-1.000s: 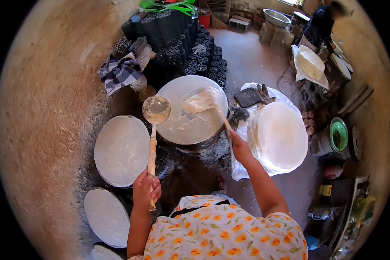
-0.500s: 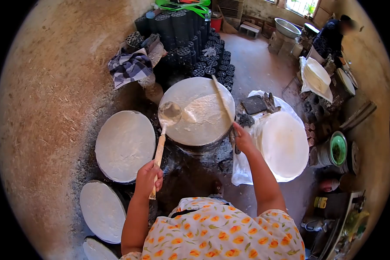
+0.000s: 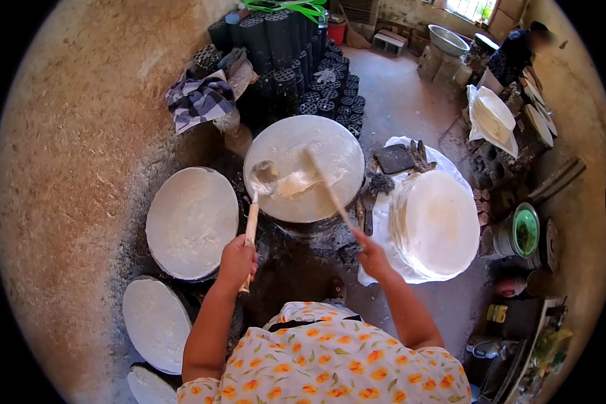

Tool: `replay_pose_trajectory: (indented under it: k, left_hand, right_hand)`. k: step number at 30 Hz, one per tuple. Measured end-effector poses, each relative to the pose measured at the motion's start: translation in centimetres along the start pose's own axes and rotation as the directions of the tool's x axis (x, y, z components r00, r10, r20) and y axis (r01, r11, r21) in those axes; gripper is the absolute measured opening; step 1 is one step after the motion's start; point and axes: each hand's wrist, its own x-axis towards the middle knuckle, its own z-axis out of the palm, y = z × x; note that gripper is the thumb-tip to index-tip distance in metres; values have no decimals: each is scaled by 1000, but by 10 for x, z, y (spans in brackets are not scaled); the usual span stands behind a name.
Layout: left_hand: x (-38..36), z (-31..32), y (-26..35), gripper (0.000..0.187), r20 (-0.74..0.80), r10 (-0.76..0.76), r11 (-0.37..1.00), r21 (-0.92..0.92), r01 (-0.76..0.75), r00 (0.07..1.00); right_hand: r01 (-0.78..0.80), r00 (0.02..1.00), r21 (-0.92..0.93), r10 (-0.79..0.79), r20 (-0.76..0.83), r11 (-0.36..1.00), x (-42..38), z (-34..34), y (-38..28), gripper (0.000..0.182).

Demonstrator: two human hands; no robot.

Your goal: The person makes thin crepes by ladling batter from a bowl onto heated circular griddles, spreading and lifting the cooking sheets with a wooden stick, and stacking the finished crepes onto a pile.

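My left hand (image 3: 238, 261) is closed around the wooden handle of a ladle (image 3: 265, 174), whose bowl is over the left part of a round white griddle (image 3: 303, 138). In my right hand (image 3: 370, 256) is the near end of a flat wooden stick (image 3: 328, 190), slightly blurred, its far end over the middle of the griddle. A patch of wet white batter (image 3: 296, 182) lies between ladle and stick. To the right, a stack of round white sheets (image 3: 443, 223) rests on white plastic (image 3: 377, 266).
Round white-topped surfaces (image 3: 192, 223) stand at left. Black perforated cylinders (image 3: 266, 44) are piled behind the griddle, beside a checked cloth (image 3: 198, 101). Another person (image 3: 512, 57) bends at the upper right. A green basin (image 3: 525, 230) and a shelf stand at right.
The stick has swung left and toward me across the griddle, with my right hand moving lower and left. The batter patch is smaller. My left hand and the ladle have shifted slightly.
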Motion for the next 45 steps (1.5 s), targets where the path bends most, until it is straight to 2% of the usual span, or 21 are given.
replay_pose_trajectory:
  k: [2, 3, 5, 6, 10, 12, 14, 16, 18, 19, 20, 22, 25, 29, 31, 32, 36, 38, 40, 42, 45]
  left_hand:
    - [-16, 7, -2, 8, 70, -102, 985, -134, 110, 992]
    - [-24, 13, -1, 6, 123, -156, 950, -251, 183, 980]
    - [-38, 17, 1, 5, 134, -221, 843, -472, 259, 966]
    - [-43, 13, 1, 6, 143, -236, 783, -557, 275, 961]
    - [-76, -49, -6, 28, 319, -15, 600, -755, 264, 948]
    - [-103, -52, 4, 30, 200, -9, 677, -720, 154, 980]
    - [-106, -49, 0, 32, 214, -10, 651, -740, 169, 977]
    - [-104, -54, -8, 35, 226, -2, 621, -763, 178, 974]
    - [-94, -65, -19, 40, 534, 206, 169, -845, 507, 820]
    - [-95, -67, -24, 43, 534, 291, 178, -846, 503, 794]
    - [-98, -69, -26, 43, 531, 297, 174, -847, 502, 793]
    - [-108, -74, -25, 42, 370, 250, 384, -886, 259, 895]
    - [-107, -80, -28, 37, 279, 151, 487, -856, 174, 948]
    - [-100, -82, -43, 33, 240, 32, 478, -856, 196, 970]
    - [-102, -84, -47, 33, 227, 32, 480, -858, 184, 973]
    - [-102, -85, -48, 33, 215, 31, 488, -855, 173, 976]
    - [-106, -91, -49, 33, 212, 59, 496, -854, 156, 975]
    - [-110, -92, -49, 32, 189, 52, 525, -840, 134, 981]
    - [-116, -96, -52, 32, 175, 39, 534, -836, 127, 984]
    - [-119, -100, -55, 31, 156, 25, 532, -838, 119, 987]
    - [-122, -107, -61, 30, 154, 47, 535, -838, 105, 987]
  right_hand:
    - [15, 978, 130, -41, 204, 991, -16, 31, -7, 68]
    - [15, 978, 130, -42, 206, 991, -19, 39, -22, 68]
    - [-353, 883, 280, 219, 414, 893, -31, 41, -65, 68]
    - [-351, 882, 277, 217, 417, 895, -32, 36, -75, 68]
    - [-139, 933, 136, 83, 350, 981, -26, 5, -132, 62]
    - [-24, 951, 43, 10, 310, 999, -18, -3, -145, 63]
    - [302, 950, -197, -277, 146, 933, -12, -5, -149, 63]
    - [343, 939, -137, -335, 78, 929, 2, 3, -137, 64]
    - [-24, 997, -146, 34, 65, 989, 14, 6, -122, 67]
    - [104, 995, -182, -100, 30, 978, 15, 12, -92, 67]
    - [109, 994, -187, -104, 33, 976, 9, 17, -79, 67]
    - [-76, 957, -459, 193, 214, 885, -10, 21, -66, 63]
    - [-17, 906, -630, 278, 319, 776, -40, 22, -73, 64]
    - [42, 942, -409, 100, 320, 912, -53, 15, -52, 65]
    - [-261, 868, -32, 249, 430, 965, -38, 6, -72, 67]
    - [-216, 906, 10, 196, 375, 976, -24, 6, -74, 67]
    - [-118, 977, 4, 115, 180, 993, 51, 18, -79, 65]
    - [122, 992, -281, -124, 12, 952, 81, 30, -48, 67]
    - [55, 996, -352, -27, 85, 934, 71, 39, -72, 61]
    - [4, 939, -507, 171, 297, 862, 47, 31, -122, 58]
    - [88, 979, -341, -18, 204, 936, 61, 19, -81, 55]
